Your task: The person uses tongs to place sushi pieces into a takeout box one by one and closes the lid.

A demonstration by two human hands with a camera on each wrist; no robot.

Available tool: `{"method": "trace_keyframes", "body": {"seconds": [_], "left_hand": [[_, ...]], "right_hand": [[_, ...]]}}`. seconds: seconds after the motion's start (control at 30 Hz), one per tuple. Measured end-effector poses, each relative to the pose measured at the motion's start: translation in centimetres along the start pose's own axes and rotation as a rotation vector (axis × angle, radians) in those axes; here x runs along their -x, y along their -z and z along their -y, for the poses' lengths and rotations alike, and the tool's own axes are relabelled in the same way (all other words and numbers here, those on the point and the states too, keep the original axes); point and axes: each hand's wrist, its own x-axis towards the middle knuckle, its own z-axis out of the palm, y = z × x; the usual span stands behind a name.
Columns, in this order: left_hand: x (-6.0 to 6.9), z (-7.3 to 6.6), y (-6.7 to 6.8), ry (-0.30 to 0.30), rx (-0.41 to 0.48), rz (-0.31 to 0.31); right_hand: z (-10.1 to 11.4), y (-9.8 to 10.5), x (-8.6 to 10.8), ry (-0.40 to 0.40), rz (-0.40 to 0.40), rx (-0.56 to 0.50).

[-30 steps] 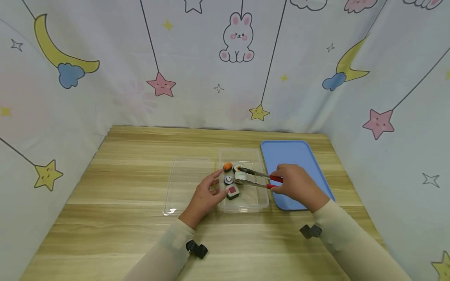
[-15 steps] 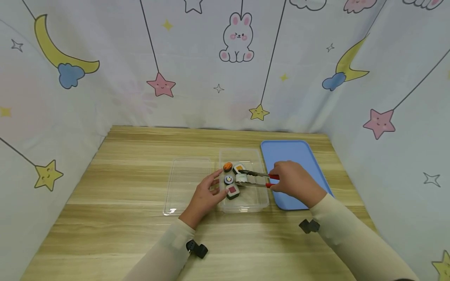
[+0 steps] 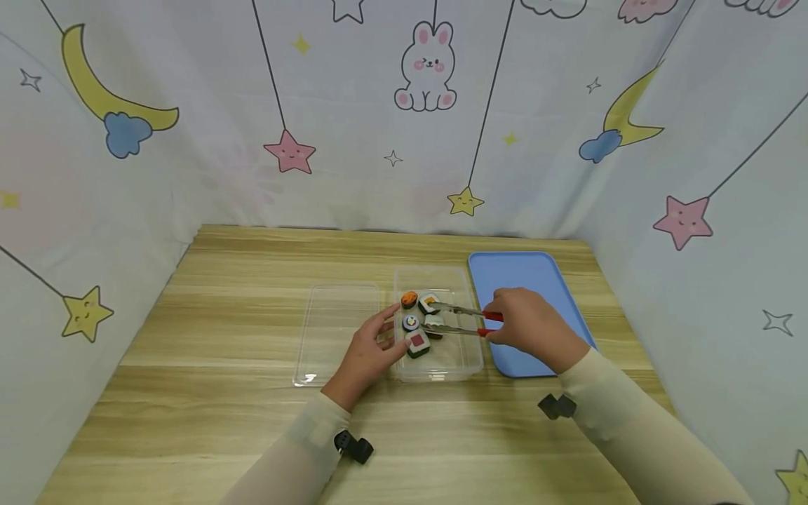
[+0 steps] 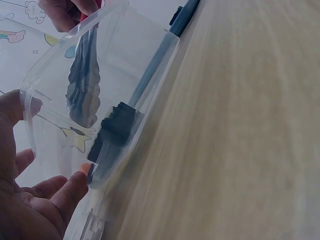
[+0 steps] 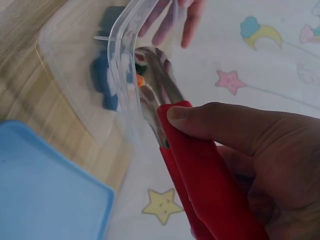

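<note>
My left hand grips the left wall of a clear plastic container, the thumb at its rim and other fingers outside. My right hand holds red-handled metal tongs by the handles. The tongs' tips are spread inside the container, over a white-topped sushi piece; whether they touch it I cannot tell. Around it sit an orange-topped sushi piece, a sushi piece with a yellow-orange centre, a small round sushi roll and a square sushi piece with a red centre.
A clear plastic lid lies on the wooden table left of the container. To its right is a blue tray, partly under my right hand. A patterned curtain stands behind and along both sides.
The tongs' arms moved apart from the white-topped sushi piece's sides and then shifted slightly; its dark side now shows below the lower arm. My left hand and the container stayed put.
</note>
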Motion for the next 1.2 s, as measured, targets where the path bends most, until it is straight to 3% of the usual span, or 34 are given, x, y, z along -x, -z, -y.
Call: {"method": "trace_keyframes", "body": {"seconds": [0.17, 0.4, 0.6, 0.77, 0.97, 1.2], "left_hand": [[0.0, 0.0, 0.0, -0.003, -0.005, -0.001], [0.1, -0.1, 0.0, 0.002, 0.006, -0.001], [0.1, -0.3, 0.0, 0.016, 0.009, 0.001], [0.1, -0.4, 0.0, 0.014, 0.006, 0.001], [0.1, -0.4, 0.0, 0.011, 0.005, -0.003], [0.2, -0.5, 0.0, 0.015, 0.012, -0.003]], "right_hand": [[-0.9, -0.2, 0.5, -0.009, -0.052, -0.049], [-3.1, 0.2, 2.1, -0.088, -0.153, -0.121], [-6.1, 1.0, 4.7, -0.194, -0.179, -0.145], [-8.5, 0.6, 7.6, -0.297, -0.201, -0.171], [-10.9, -1.1, 11.0, -0.363, -0.198, -0.171], [-12.4, -2.2, 14.2, -0.445, -0.132, -0.179]]}}
